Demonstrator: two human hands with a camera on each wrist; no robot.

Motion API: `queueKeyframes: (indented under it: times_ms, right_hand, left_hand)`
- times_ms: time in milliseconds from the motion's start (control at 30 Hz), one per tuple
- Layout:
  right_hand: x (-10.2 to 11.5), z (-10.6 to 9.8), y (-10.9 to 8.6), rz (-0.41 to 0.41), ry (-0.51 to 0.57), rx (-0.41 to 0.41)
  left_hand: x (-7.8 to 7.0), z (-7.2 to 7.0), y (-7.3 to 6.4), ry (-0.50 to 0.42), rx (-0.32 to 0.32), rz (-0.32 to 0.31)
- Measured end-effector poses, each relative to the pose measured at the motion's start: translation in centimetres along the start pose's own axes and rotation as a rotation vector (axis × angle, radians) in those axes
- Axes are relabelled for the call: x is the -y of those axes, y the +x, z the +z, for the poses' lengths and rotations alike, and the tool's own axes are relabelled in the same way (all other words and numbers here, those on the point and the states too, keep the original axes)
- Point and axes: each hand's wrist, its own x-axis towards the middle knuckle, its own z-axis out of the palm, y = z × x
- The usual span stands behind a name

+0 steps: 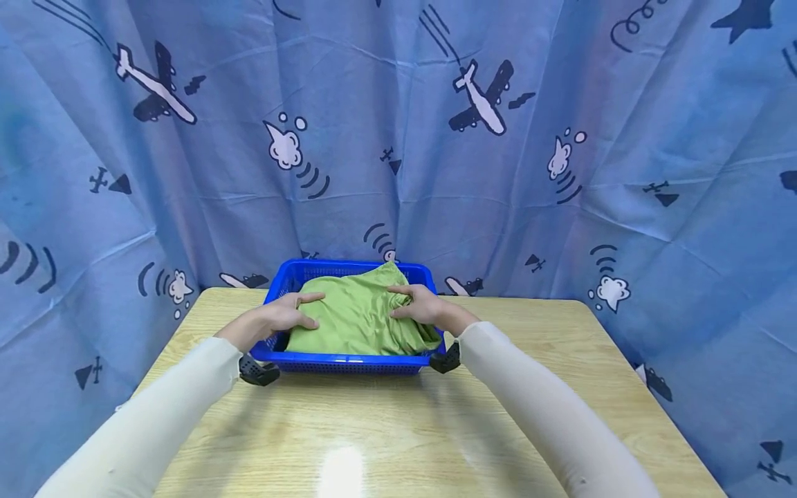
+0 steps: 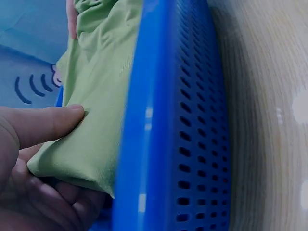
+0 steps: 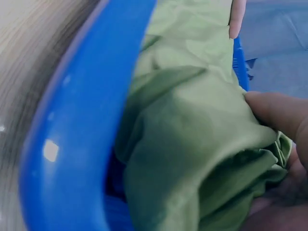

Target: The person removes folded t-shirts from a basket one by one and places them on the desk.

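Head view: green cloth (image 1: 351, 315) in a blue basket (image 1: 349, 359), pinched at both ends

The blue basket stands on the wood-grained table (image 1: 398, 429), close against its far edge and nearer the far left corner than the far right one. Its long sides run along that far edge. The green cloth lies inside, covering most of the floor of the basket; one pointed corner of it rises at the rim on the far side, while the part toward the table's left edge lies flatter.

The left hand (image 1: 289, 312) reaches over the basket's left end. Its grip is closed on the green cloth: in the left wrist view the thumb presses on top and the other fingers are tucked beneath a folded edge. The right hand (image 1: 423, 304) is at the opposite end, its grip likewise holding the green cloth, with the thumb at the cloth's margin and the fingers partly hidden among bunched folds in the right wrist view. Between the two hands the fabric shows loose creases.

Each wrist carries a black device (image 1: 258, 371) below a pale sleeve (image 1: 156, 408). The basket's outer wall is pierced with rows of small slots. Beyond the table's far edge hangs a blue curtain (image 1: 336, 83) printed with airplanes and clouds. A bright patch of glare lies toward the table's near edge.
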Motion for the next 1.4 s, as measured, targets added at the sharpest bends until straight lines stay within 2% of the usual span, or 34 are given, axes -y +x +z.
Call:
queueKeyframes:
  times_ms: [100, 267, 367, 567, 733, 1033, 1233, 1400]
  right_hand:
    - [0.3, -0.7, -0.4, -0.006, 0.052, 0.008]
    - [0.6, -1.8, -0.7, -0.026, 0.132, -0.014]
    - [0.8, -2.4, -1.0, -0.024, 0.144, -0.031]
    - [1.3, -3.4, -1.8, -0.039, 0.17, -0.052]
    - [1.6, -4.5, -2.6, -0.061, 0.206, -0.079]
    - [1.8, -6.9, -4.2, -0.087, 0.179, -0.116]
    - [1.2, -8.4, -5.2, -0.101, 0.178, -0.129]
    - [0.2, -9.6, -6.1, -0.103, 0.167, -0.132]
  left_hand:
    - [-0.5, -0.3, -0.5, -0.026, 0.0, 0.028]
    - [-1.1, -1.1, -1.1, -0.059, -0.022, 0.124]
    - [-1.4, -1.4, -1.4, -0.081, -0.028, 0.167]
    - [-2.7, -1.4, -1.9, -0.099, -0.028, 0.178]
    - [-4.3, -0.9, -2.4, -0.077, -0.033, 0.185]
    - [-6.7, 0.2, -2.7, -0.078, -0.035, 0.234]
    - [-8.2, 1.1, -3.0, -0.058, -0.044, 0.259]
    - [-9.6, 2.4, -2.8, -0.069, -0.051, 0.281]
